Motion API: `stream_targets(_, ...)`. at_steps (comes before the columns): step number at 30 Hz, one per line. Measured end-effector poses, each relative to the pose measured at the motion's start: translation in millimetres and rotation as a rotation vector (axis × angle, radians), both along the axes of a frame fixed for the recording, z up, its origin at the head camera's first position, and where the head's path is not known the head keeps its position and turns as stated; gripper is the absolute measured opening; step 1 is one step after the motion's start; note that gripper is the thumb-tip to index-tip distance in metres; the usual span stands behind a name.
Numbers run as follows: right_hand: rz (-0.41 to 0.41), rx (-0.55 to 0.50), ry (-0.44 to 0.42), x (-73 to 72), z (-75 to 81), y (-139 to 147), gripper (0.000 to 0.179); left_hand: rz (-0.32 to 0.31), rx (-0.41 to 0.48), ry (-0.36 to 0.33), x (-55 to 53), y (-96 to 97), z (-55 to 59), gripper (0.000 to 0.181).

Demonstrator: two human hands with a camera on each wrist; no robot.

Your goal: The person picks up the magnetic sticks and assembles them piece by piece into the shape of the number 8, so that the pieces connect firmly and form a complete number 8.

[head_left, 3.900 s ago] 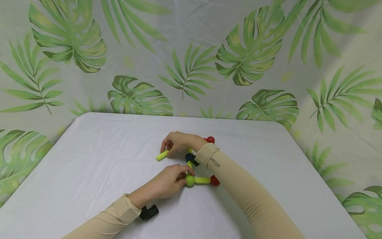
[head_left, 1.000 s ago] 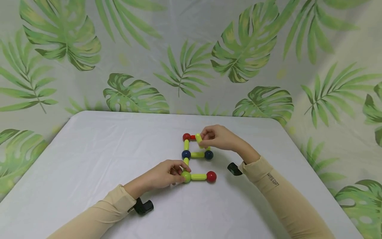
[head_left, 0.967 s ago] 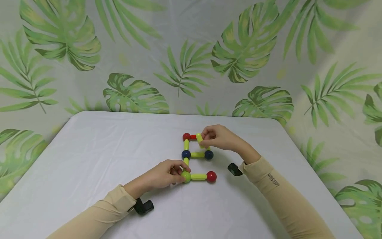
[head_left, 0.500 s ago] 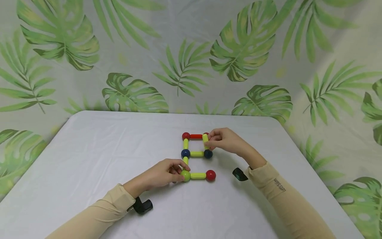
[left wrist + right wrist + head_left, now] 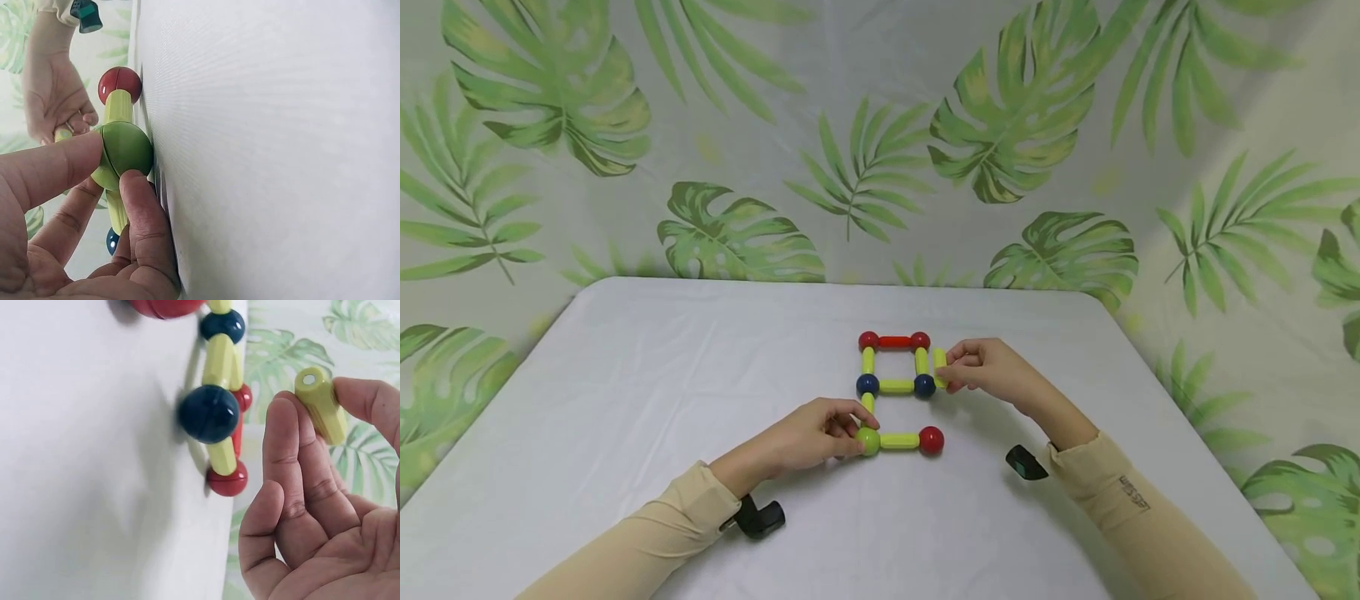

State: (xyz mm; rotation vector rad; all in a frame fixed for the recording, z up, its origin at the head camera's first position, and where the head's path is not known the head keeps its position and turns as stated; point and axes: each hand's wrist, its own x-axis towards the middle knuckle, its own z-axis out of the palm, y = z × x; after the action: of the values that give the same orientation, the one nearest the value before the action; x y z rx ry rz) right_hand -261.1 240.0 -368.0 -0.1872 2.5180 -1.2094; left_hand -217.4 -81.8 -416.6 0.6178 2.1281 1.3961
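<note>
A figure of magnetic balls and rods lies on the white table. Two red balls with a red rod (image 5: 894, 342) between them form its far side. Yellow-green rods run from these to two dark blue balls (image 5: 867, 384). One more rod leads nearer to a green ball (image 5: 868, 441), from which another reaches a red ball (image 5: 931, 440) on the right. My left hand (image 5: 816, 433) pinches the green ball between thumb and fingers. Right of the square, my right hand (image 5: 992, 371) pinches a loose yellow-green magnetic rod (image 5: 322, 406), raised off the table in the right wrist view.
The white cloth-covered table (image 5: 700, 358) spreads around the figure. A leaf-patterned curtain (image 5: 880, 150) hangs behind it. Black wrist cameras (image 5: 760, 518) sit at both cuffs.
My right hand has moved right and nearer with the loose rod, from over the square to beside it. The far right red ball now shows fully. My left hand has stayed on the green ball.
</note>
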Motion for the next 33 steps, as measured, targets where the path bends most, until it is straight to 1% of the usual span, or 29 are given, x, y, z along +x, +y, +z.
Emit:
stream_targets(6,-0.007,-0.012,-0.038,11.5,-5.4,4,0.036,-0.003,-0.005,0.013,-1.1,0.7,0.1,0.029)
stream_targets(12,-0.018,-0.036,-0.071,20.7,-14.4,0,0.034,-0.006,0.001,0.014,-2.2,0.7,-0.8,0.029)
stream_targets(16,-0.024,-0.029,-0.071,24.9,-20.8,-3,0.032,-0.005,0.003,0.012,-2.1,0.5,-1.7,0.029)
stream_targets(23,-0.040,-0.027,-0.078,29.1,-27.8,-5,0.030,-0.007,0.005,0.001,-0.9,1.1,0.3,0.029)
stream_targets(33,-0.028,-0.044,-0.098,30.4,-35.5,-7,0.028,-0.001,-0.005,0.003,-1.0,0.6,-0.2,0.030)
